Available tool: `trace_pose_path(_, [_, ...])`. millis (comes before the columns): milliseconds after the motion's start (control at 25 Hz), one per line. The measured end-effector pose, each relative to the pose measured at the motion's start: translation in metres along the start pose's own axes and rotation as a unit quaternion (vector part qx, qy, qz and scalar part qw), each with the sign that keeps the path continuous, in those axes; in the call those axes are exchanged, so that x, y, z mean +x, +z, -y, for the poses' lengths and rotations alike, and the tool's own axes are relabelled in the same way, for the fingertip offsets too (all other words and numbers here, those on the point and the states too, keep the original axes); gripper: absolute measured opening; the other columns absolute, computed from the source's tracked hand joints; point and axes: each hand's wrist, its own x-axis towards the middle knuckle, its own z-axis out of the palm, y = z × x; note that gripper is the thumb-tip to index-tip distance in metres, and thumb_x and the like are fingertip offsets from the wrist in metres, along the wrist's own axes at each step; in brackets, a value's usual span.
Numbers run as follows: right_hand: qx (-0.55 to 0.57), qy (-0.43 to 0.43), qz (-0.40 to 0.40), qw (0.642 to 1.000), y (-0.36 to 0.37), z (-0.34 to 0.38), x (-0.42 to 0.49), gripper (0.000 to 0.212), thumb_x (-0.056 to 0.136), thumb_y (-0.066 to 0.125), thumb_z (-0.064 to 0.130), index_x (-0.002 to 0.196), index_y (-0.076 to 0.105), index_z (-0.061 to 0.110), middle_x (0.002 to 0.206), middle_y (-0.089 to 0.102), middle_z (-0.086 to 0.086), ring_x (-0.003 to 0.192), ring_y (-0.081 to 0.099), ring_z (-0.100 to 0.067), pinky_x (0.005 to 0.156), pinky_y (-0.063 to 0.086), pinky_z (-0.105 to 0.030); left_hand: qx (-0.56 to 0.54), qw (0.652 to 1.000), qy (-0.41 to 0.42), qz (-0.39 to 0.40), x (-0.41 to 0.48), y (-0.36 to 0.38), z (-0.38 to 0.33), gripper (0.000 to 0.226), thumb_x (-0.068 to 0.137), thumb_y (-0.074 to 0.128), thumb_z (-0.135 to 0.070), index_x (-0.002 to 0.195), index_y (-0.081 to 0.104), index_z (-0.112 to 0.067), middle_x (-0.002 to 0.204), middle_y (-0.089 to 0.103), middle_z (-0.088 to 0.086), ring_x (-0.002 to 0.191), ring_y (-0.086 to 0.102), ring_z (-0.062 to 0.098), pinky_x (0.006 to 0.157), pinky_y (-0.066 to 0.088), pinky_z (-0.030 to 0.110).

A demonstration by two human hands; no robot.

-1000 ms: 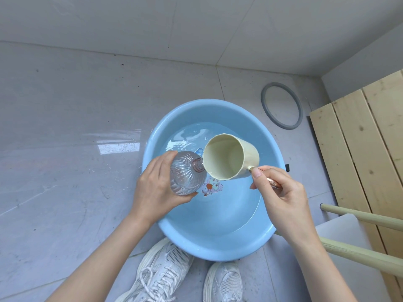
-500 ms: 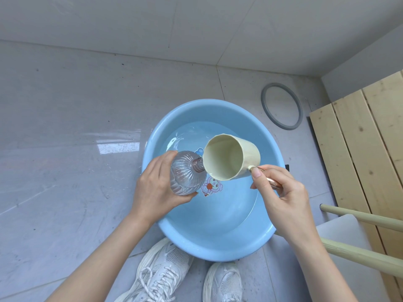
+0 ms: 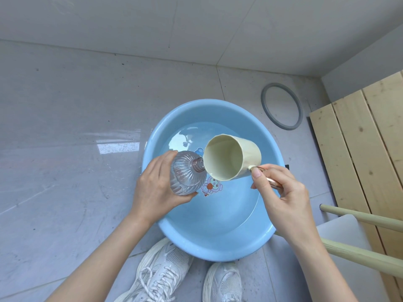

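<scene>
The clear ribbed plastic bottle (image 3: 187,173) sits in the curled fingers of the left grip (image 3: 157,190), over a water-filled round blue plastic basin (image 3: 218,247). The right grip (image 3: 287,197) pinches the handle of a tilted cream plastic cup (image 3: 233,158), whose rim is at the bottle's mouth. The cup looks empty, so another scoop likely remains.

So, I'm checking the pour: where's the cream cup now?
Head view, centre: the right hand holds the cream cup tilted over the blue basin, rim at the neck of the clear bottle.
</scene>
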Motion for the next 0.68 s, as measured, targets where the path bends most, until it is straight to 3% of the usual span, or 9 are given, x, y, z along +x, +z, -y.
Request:
trace_pose_path(520, [-0.019,-0.026,-0.005,0.999,0.0000,-0.0009,0.0002,0.018,0.082,0.065,0.048,0.076,0.070,0.032,0.097,0.064,0.004,0.080,0.066,-0.012,0.079,0.046,-0.014,0.004,1.000,-0.004,-0.001,0.0005,-0.0006,-0.0014,0.096,0.047,0.090,-0.046,0.123,0.053,0.000,0.121,0.062,0.009,0.108,0.054,0.022,0.094,0.039,0.026])
trace_pose_path(680, [-0.023,-0.030,-0.006,0.999,0.0000,-0.0010,0.0013,0.013,0.082,0.061,0.039,0.076,0.070,0.031,0.097,0.064,0.003,0.081,0.066,-0.012,0.079,0.046,-0.014,0.000,1.000,-0.007,0.002,0.0004,-0.0008,-0.0014,0.096,0.047,0.089,-0.047,0.123,0.054,0.000,0.122,0.062,0.008,0.108,0.055,0.022,0.095,0.039,0.025])
